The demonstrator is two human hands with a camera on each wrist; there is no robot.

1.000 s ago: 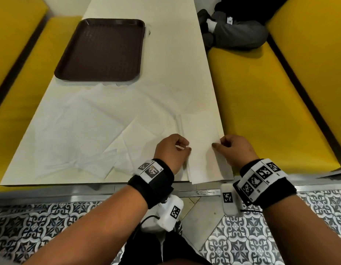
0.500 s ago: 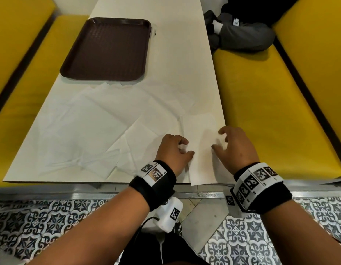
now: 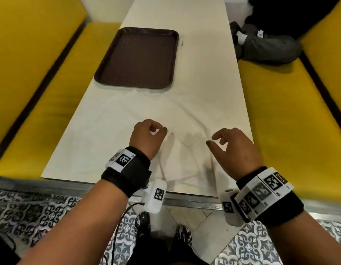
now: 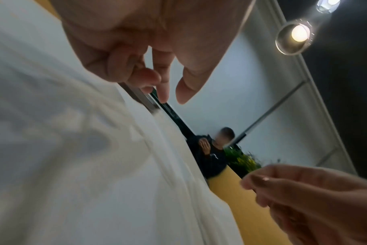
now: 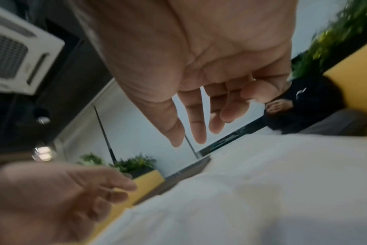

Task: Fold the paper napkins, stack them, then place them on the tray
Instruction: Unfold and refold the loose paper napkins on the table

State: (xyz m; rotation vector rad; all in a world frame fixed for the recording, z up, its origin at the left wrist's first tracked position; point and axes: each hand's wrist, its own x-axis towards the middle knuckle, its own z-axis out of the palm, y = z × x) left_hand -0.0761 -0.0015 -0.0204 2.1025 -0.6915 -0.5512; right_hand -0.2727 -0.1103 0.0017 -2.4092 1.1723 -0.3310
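Several white paper napkins [image 3: 127, 127] lie spread and overlapping on the near half of the white table [image 3: 204, 54]. A folded one [image 3: 192, 169] lies at the near right edge. My left hand [image 3: 158, 131] hovers over the middle of the napkins with loosely curled fingers and holds nothing, as the left wrist view shows [image 4: 168, 92]. My right hand [image 3: 217, 140] hovers just right of it, fingers relaxed and apart and palm empty [image 5: 191, 132]. The brown tray [image 3: 137, 58] sits empty at the far left of the table.
Yellow bench seats [image 3: 280, 115] run along both sides of the table. A person in dark clothes [image 3: 267, 44] sits on the right bench at the far end. The table's near edge [image 3: 127, 185] is just under my wrists, above a patterned tile floor.
Both hands have let go of the folded napkin at the near right edge, lifted off it and moved forward over the spread napkins. The head view has shifted.
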